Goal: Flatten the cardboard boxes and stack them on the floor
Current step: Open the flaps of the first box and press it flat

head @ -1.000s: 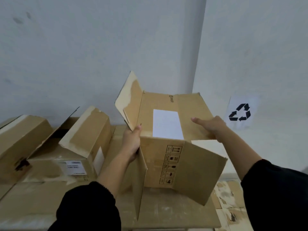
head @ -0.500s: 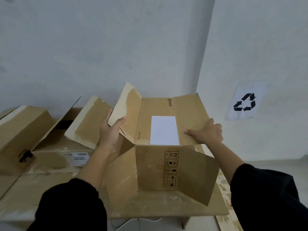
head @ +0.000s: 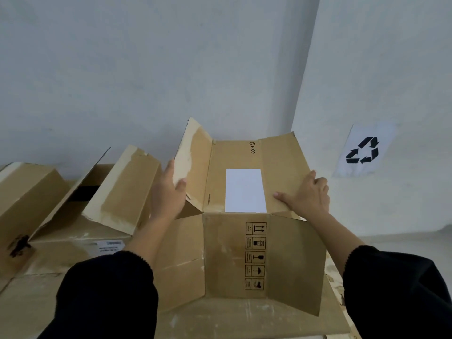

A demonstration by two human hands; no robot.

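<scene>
Nearest, two black sleeves (head: 110, 294) reaching forward over a cardboard-covered surface (head: 244, 321), its right edge dropping away close by the right arm. On it, just beyond the sleeves, the opened cardboard box (head: 234, 253), half collapsed: near flaps splayed toward the viewer, the right flap's corner at the surface edge. A column of five handling pictograms printed on the near panel, their small print too fine to read. Further, on the raised far panel, a blank white label (head: 245, 190), the printed word "PICO" above it and "Made in China" along a fold. Nothing seen inside the box. Left hand (head: 168, 194) clamped on the lower edge of the torn left flap, thumb in front, fingers behind. Right hand (head: 309, 195) pressed flat on the right part of the far panel, fingers hooked over its edge. To the left, a second box (head: 97, 216), flaps open, bearing a small unreadable label, contents hidden. Farthest, plain walls and a paper recycling sign (head: 364, 150) on the right wall.
</scene>
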